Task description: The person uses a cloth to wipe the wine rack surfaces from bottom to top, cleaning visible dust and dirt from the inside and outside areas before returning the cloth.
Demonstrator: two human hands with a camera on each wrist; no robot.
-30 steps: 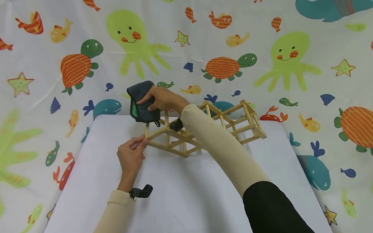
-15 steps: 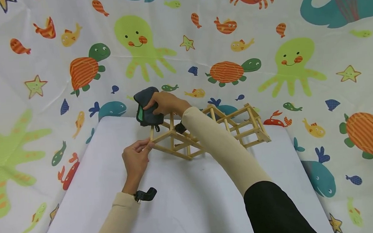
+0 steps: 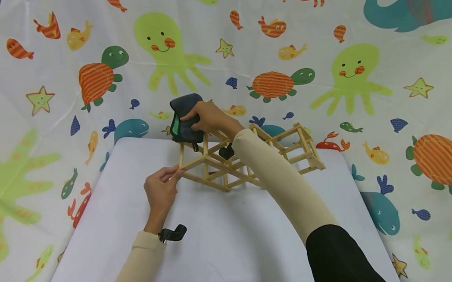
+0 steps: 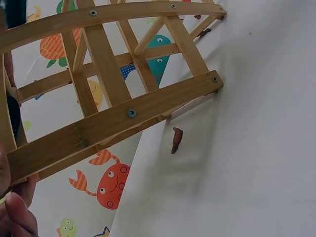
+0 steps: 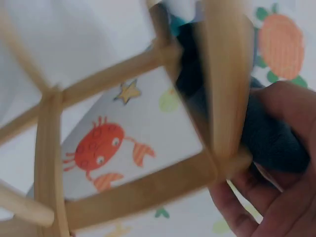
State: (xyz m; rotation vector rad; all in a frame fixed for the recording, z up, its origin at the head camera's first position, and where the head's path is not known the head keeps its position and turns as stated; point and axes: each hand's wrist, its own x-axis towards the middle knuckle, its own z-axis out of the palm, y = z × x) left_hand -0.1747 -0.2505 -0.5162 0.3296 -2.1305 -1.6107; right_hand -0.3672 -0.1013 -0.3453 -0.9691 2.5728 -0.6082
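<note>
A wooden slatted rack (image 3: 194, 163) stands tilted at the back of the white table, its bars fixed with small screws seen in the left wrist view. My left hand (image 3: 161, 190) pinches the rack's lower left corner between thumb and fingers. A dark blue-grey cloth pad (image 3: 190, 127) with black trim, a green inside and a small loop is in my right hand (image 3: 209, 118). It lies against the top of the rack's left end. In the right wrist view, fingers (image 5: 291, 197) curl round the pad (image 5: 271, 143) behind a wooden post.
The white tabletop (image 3: 213, 245) extends in front of the rack. A small brown piece (image 4: 177, 140) lies on it under the rack, with another brown bit (image 4: 204, 32) farther along. A curtain (image 3: 211, 29) printed with sea animals hangs close behind the table.
My right hand has moved to the right along the rack's top with the cloth pad, and slightly up. My left hand keeps its grip on the corner. The head view has shifted slightly.
</note>
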